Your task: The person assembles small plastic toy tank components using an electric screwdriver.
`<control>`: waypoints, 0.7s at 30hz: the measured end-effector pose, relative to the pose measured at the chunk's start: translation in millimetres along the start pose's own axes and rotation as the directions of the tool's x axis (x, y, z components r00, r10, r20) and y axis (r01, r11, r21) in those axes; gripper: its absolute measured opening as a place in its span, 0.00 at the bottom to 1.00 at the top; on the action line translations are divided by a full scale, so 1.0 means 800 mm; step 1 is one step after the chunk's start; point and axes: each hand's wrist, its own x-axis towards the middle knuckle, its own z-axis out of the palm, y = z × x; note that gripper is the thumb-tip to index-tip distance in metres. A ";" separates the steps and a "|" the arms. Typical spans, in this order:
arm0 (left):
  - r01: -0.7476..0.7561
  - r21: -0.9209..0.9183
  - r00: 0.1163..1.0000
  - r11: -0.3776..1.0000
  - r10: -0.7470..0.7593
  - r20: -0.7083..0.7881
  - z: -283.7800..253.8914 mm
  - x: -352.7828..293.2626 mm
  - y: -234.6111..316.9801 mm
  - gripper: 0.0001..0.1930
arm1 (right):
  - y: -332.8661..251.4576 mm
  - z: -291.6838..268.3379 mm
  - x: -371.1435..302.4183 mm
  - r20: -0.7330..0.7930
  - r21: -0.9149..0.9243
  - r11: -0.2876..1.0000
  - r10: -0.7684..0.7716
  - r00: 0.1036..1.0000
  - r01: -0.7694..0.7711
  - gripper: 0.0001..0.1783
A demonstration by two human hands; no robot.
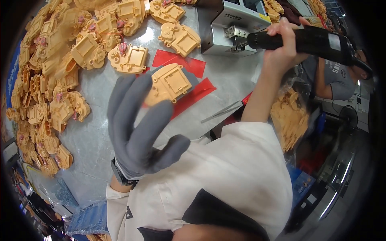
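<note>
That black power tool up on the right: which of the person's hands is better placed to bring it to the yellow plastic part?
Right, probably. The right hand already grips the black power tool, while the gloved left hand holds up the yellow plastic part and is not free to take the tool.

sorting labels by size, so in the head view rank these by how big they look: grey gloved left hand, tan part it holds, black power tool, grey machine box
1. grey gloved left hand, though it is closest to the camera
2. black power tool in the right hand and grey machine box: look alike, unsure
3. tan part
</note>
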 end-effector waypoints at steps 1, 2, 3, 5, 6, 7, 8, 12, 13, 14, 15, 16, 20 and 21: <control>0.001 0.001 1.000 1.000 -0.001 -0.007 0.010 0.003 -0.007 0.31 | 0.011 0.001 -0.003 0.019 -0.040 0.999 -0.003 1.000 0.003 0.21; 0.039 0.124 0.998 0.992 -0.045 0.046 0.026 0.005 -0.024 0.31 | 0.013 0.010 -0.005 0.022 -0.024 0.998 0.059 0.998 -0.058 0.21; 0.067 0.235 0.991 0.970 -0.092 0.097 0.046 0.001 -0.046 0.31 | 0.014 0.015 -0.009 0.022 -0.020 0.993 0.118 0.993 -0.117 0.21; 0.087 0.342 0.957 0.936 -0.174 0.233 0.070 -0.015 -0.071 0.33 | 0.012 0.015 -0.011 0.073 -0.030 0.988 0.150 0.986 -0.148 0.22; 0.138 0.245 0.972 0.960 -0.179 0.153 0.070 -0.018 -0.075 0.34 | 0.012 0.013 -0.013 0.117 -0.042 0.984 0.179 0.977 -0.175 0.22; 0.189 0.147 0.977 0.971 -0.201 0.068 0.070 -0.024 -0.077 0.35 | 0.006 0.015 -0.018 0.125 -0.042 0.983 0.184 0.975 -0.180 0.22; 0.203 0.154 0.979 0.967 -0.204 -0.008 0.069 -0.035 -0.079 0.38 | -0.006 0.015 -0.026 0.120 -0.018 0.974 0.227 0.966 -0.227 0.22; 0.350 0.010 0.936 0.937 -0.349 -0.052 0.074 -0.076 -0.088 0.44 | -0.062 0.026 -0.068 0.297 0.264 0.929 0.176 0.939 -0.258 0.28; 0.360 0.007 0.932 0.933 -0.360 -0.050 0.074 -0.077 -0.090 0.44 | -0.069 0.034 -0.076 0.380 0.335 0.907 0.118 0.918 -0.255 0.30; 0.401 -0.041 0.915 0.915 -0.402 -0.034 0.073 -0.077 -0.090 0.45 | -0.073 0.041 -0.085 0.457 0.330 0.909 0.082 0.886 -0.255 0.31; 0.439 -0.088 0.897 0.894 -0.442 -0.018 0.069 -0.077 -0.089 0.45 | -0.078 0.053 -0.094 0.485 0.286 0.919 0.106 0.868 -0.272 0.31; 0.476 -0.152 0.876 0.866 -0.482 -0.002 0.067 -0.077 -0.088 0.44 | -0.077 0.061 -0.100 0.485 0.276 0.918 0.122 0.866 -0.284 0.31; 0.444 -0.152 0.892 0.883 -0.452 -0.024 0.053 -0.078 -0.090 0.43 | -0.071 0.067 -0.104 0.526 0.276 0.892 0.172 0.833 -0.358 0.29; 0.419 -0.139 0.902 0.897 -0.429 -0.054 0.053 -0.081 -0.092 0.42 | -0.068 0.069 -0.106 0.535 0.274 0.891 0.173 0.827 -0.363 0.29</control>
